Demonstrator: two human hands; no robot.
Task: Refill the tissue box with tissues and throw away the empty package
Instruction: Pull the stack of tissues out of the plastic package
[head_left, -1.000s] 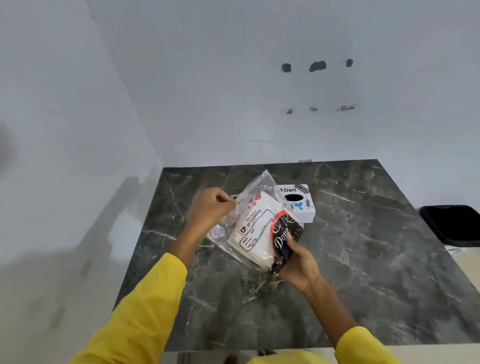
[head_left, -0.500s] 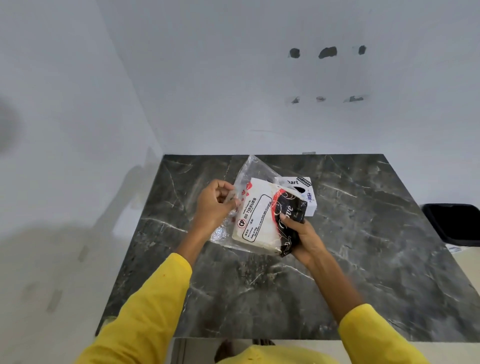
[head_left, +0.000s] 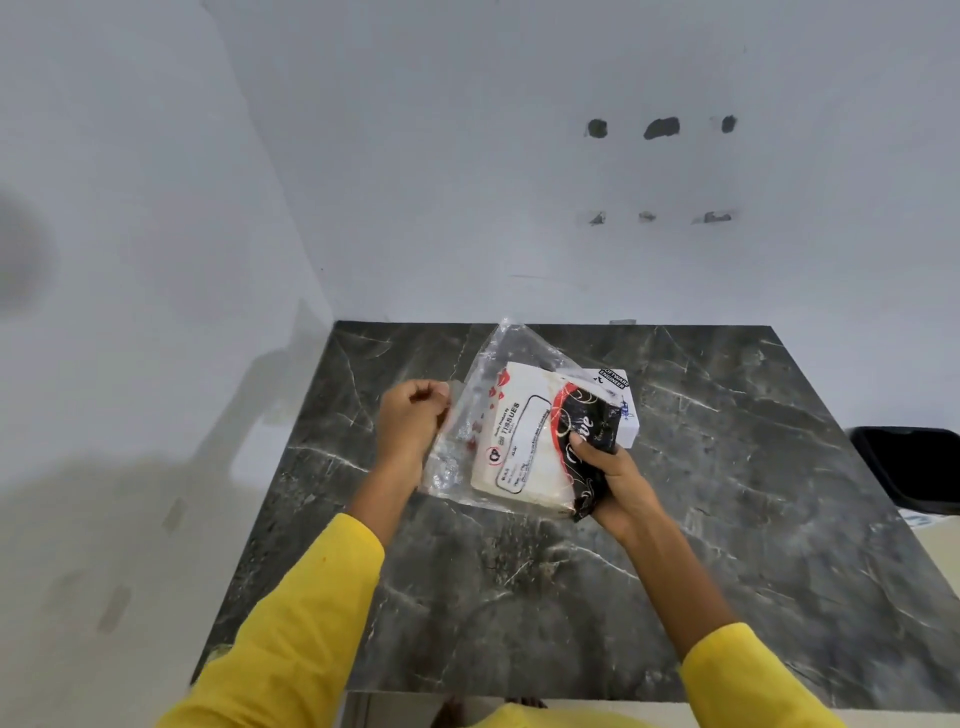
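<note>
Pack: clear plastic tissue package with black-and-red print, held above the dark marble worktop.
Left hand: pinching the package's loose left flap.
Right hand: clamped on its black right end.
Axis: runs left-right between hands.
Box: white cardboard tissue box, just beyond, nearer the right hand.
</note>
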